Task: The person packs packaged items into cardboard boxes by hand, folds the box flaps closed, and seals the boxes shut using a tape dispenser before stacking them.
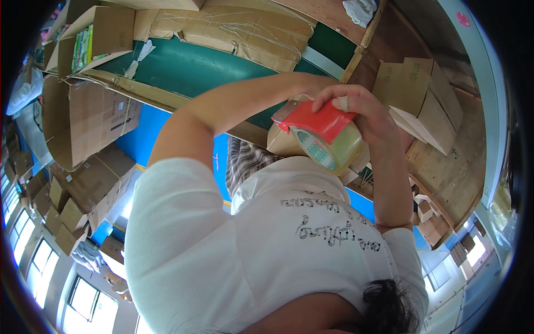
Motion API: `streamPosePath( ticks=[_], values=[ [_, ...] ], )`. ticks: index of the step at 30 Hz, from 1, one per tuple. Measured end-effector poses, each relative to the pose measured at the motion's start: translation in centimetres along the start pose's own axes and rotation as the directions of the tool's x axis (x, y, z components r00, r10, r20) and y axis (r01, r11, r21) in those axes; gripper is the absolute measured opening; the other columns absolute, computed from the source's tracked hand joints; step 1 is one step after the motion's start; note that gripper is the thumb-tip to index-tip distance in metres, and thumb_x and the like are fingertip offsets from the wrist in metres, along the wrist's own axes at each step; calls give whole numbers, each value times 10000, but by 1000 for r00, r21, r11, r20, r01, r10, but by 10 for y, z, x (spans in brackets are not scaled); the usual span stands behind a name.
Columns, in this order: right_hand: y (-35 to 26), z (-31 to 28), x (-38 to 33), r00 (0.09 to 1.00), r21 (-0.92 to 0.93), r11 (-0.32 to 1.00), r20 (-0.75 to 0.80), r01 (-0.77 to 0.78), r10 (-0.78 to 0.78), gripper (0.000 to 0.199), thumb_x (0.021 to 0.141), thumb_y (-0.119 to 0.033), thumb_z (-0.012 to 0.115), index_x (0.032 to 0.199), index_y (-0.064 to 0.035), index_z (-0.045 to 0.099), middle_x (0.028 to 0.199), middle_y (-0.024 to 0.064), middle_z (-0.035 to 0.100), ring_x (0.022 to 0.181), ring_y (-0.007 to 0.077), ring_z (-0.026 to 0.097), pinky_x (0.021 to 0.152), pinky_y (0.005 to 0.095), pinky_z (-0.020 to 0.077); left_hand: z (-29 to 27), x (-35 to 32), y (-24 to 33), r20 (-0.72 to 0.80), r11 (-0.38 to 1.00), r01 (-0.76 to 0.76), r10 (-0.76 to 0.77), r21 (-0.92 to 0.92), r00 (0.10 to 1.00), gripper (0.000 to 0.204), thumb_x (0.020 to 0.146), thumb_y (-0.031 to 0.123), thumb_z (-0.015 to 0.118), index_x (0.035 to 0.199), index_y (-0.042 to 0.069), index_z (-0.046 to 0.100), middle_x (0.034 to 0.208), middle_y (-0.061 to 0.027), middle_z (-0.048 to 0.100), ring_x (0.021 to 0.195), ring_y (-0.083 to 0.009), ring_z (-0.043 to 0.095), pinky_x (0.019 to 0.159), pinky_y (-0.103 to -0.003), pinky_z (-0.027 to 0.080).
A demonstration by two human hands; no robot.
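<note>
Two hands at the taping step: right hand point(359, 108) closed around red tape dispenser point(320, 131), held against small cardboard box point(280, 142) near green surface point(183, 67); left hand point(303, 83) mostly hidden, grip impossible to tell. Next move, by judgement: steady pull along the seam.

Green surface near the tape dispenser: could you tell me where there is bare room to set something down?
Bare green surface lies between the flattened cardboard and the open carton. The wooden table is free beside the small cartons. Crowded around the right hand holding the tape dispenser.
</note>
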State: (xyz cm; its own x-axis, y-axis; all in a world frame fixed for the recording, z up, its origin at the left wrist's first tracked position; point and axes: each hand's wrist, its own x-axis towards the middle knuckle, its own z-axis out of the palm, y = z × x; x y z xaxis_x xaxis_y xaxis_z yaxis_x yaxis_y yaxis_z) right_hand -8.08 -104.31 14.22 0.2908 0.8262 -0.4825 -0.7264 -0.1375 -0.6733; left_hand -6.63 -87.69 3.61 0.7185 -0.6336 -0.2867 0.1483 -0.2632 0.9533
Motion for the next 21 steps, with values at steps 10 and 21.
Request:
streamPosePath(
  ticks=[10,21],
  values=[
    [-14,-22,11,963,-18,998,-265,-53,46,354,814,-283,551,965,25,637,936,95,642,852,148,603,800,267,487,126,-108,-37,95,566,-624,695,539,713,342,800,215,687,1087,45,609,1225,-125,542,1129,-297,532,880,-397,479],
    [-8,12,-14,996,-389,917,-36,-89,81,343,757,-259,504,880,37,626,924,90,625,854,131,571,775,238,428,196,1,-63,-480,926,-315,378,208,792,443,924,281,535,1327,107,479,1350,-109,483,1290,-243,444,1106,-417,329]
  ],
)
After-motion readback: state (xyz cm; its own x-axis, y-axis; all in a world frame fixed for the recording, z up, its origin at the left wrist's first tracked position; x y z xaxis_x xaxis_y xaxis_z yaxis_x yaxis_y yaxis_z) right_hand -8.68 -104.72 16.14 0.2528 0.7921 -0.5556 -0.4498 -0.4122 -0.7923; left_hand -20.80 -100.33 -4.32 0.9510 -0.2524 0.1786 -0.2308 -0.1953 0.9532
